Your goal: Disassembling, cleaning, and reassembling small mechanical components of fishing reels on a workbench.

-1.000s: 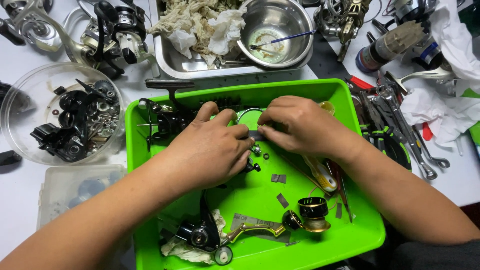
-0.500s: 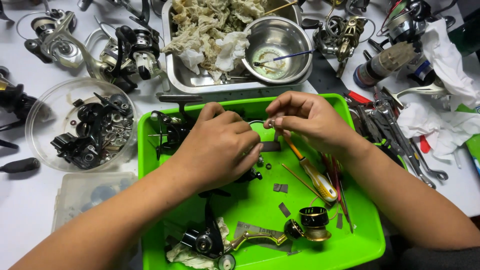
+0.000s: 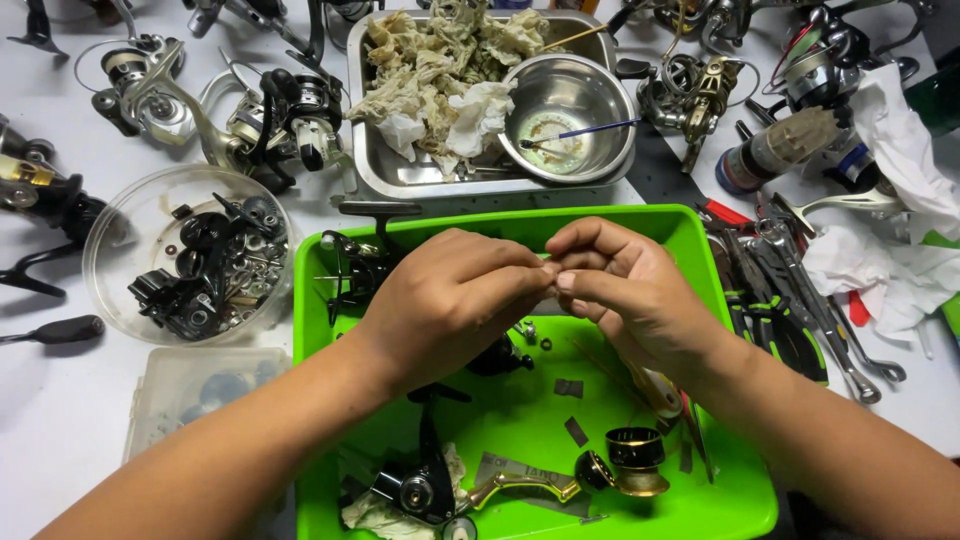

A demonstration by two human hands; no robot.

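Both hands meet over the bright green tray [image 3: 722,480]. My left hand [image 3: 450,300] and my right hand [image 3: 630,290] have their fingertips pinched together on a tiny part, too small and too covered to identify. Under them in the tray lie small screws and washers [image 3: 530,332], a black fishing reel body [image 3: 425,480] with a gold handle, a gold and black spool [image 3: 635,455], and a screwdriver mostly hidden by my right wrist. Another black reel frame [image 3: 352,275] sits at the tray's left rear.
A steel tray [image 3: 365,150] behind holds dirty rags and a steel bowl [image 3: 570,100] with a brush. A clear bowl of black reel parts [image 3: 190,270] stands left, above a clear plastic box [image 3: 185,390]. Reels crowd the back; pliers and wrenches [image 3: 800,300] lie right.
The view shifted so the tray sits lower in frame. My hands rose slightly and drew closer, fingertips now pinched together; the right hand no longer touches the screwdriver area.
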